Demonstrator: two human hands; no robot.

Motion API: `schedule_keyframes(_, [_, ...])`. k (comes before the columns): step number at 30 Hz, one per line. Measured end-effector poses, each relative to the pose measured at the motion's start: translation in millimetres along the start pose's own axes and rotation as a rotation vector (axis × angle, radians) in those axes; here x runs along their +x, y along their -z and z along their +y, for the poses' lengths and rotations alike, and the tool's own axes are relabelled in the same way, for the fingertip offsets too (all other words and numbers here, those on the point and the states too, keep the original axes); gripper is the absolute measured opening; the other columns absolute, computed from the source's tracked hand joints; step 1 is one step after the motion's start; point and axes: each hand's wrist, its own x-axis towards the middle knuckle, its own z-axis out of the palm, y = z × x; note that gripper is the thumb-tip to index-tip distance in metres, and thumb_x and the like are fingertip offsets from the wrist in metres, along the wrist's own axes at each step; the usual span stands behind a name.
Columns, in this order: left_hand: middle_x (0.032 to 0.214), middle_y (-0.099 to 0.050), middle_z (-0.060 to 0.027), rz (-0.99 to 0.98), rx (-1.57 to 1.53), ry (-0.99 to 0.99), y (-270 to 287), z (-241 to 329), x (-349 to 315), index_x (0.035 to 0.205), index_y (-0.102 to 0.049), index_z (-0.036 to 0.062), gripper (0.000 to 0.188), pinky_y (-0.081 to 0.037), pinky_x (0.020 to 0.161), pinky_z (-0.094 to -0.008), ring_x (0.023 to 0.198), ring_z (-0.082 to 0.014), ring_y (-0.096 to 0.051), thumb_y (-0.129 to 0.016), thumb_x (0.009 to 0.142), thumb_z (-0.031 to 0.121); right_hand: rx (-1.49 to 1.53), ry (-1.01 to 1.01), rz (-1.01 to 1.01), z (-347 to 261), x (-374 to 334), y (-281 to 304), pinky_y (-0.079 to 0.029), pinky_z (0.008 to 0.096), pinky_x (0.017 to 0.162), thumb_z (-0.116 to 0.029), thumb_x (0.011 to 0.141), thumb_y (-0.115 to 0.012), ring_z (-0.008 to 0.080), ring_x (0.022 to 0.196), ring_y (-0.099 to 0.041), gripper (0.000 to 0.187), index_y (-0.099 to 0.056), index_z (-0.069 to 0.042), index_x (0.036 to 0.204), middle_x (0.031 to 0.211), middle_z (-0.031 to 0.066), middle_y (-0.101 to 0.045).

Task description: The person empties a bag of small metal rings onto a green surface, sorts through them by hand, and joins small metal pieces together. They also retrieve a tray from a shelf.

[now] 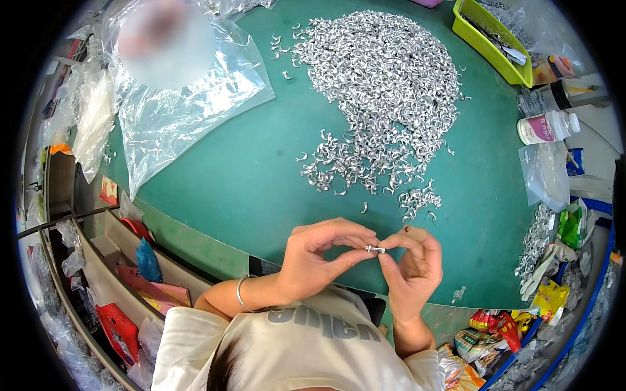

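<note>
You have one small silver metal piece (375,249) in work, held in front of your chest above the near edge of the green-topped table (241,189); whether it is a single part or two pressed together is too small to tell. Your left hand (316,255) has thumb and forefinger nipped on its left end, palm hollow; your right hand (417,264) pinches the right end the same way, its remaining fingers loosely curled. Progress, as judged: early or midway, since the large heap of curved, hook-like silver metal parts (391,65) covers much of the far side of your table and appears to be left to handle. Nothing on your table top can be confirmed as finished; a batch of silver metal bits (536,244) lies by the right rim, but you could not tell from here whether those are done, or even of the same kind. Counts: held piece, one; main heap, one, spreading into a looser skirt toward you, its parts too many to number; small separate cluster of the same silver parts (419,201), one, just beside that skirt, its parts overlapping and not countable; lone curved silver part (364,207) between heap and hands, one; large clear plastic bag (195,117), one, on the left; lime-green plastic basket (481,45), one, far right; white plastic bottle with a pink label (541,128), one, right side.
</note>
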Motion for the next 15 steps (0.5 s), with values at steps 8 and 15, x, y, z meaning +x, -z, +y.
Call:
schedule_keyframes(8, [0.093, -0.062, -0.0129, 0.023, 0.095, -0.080, 0, 3, -3, 0.093, -0.061, -0.0045, 0.021, -0.051, 0.073, -0.0264, 0.081, -0.0169, -0.061, -0.064, 0.072, -0.007, 0.184, -0.015, 0.051, -4, -4, -7, -0.039, 0.0310, 0.081, 0.014, 0.069, -0.063, 0.0188, 0.087, -0.053, 0.061, -0.037, -0.002, 0.121, 0.092, 0.0133, -0.061])
schedule_keyframes(15, [0.089, -0.063, -0.0134, 0.061, 0.043, -0.077, -4, 7, -5, 0.091, -0.062, -0.0043, 0.020, -0.050, 0.071, -0.0270, 0.081, -0.0180, -0.061, -0.064, 0.071, -0.008, 0.129, 0.016, 0.121, -14, -4, -15, -0.040, 0.0310, 0.077, 0.014, 0.067, -0.063, 0.0198, 0.086, -0.049, 0.045, -0.044, 0.002, 0.105, 0.085, 0.0123, -0.062])
